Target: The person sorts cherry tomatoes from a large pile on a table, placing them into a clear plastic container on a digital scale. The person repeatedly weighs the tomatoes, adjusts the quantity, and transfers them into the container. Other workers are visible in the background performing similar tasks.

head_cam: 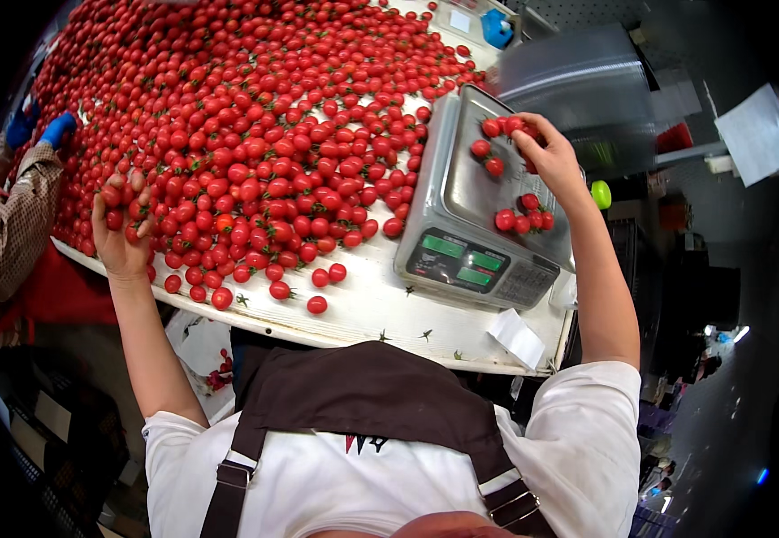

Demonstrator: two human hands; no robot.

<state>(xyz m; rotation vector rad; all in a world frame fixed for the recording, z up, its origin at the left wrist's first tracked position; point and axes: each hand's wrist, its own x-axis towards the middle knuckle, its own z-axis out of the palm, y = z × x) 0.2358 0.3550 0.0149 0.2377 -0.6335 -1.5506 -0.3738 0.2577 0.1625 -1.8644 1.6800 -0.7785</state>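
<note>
Cherry tomatoes (255, 158) with some green calyxes lie in a broad heap over the white table (356, 306). At the heap's left front edge, my left hand (124, 235) is palm up, its fingers curled around several cherry tomatoes (114, 218). My right hand (551, 158) is over the metal pan (465, 161) of a digital scale (416, 222), thumb and fingers closed on a cherry tomato (513, 125). Beside it on the pan are a few loose cherry tomatoes (480, 148) and a small cluster (525, 220). My right palm partly hides another tomato.
Clear plastic containers (571, 94), blurred, are stacked beyond the scale. A paper slip (517, 338) lies at the table's right front corner. To the left, a co-worker's blue-gloved hand (59, 129) touches the heap. A white sheet (759, 134) hangs at right.
</note>
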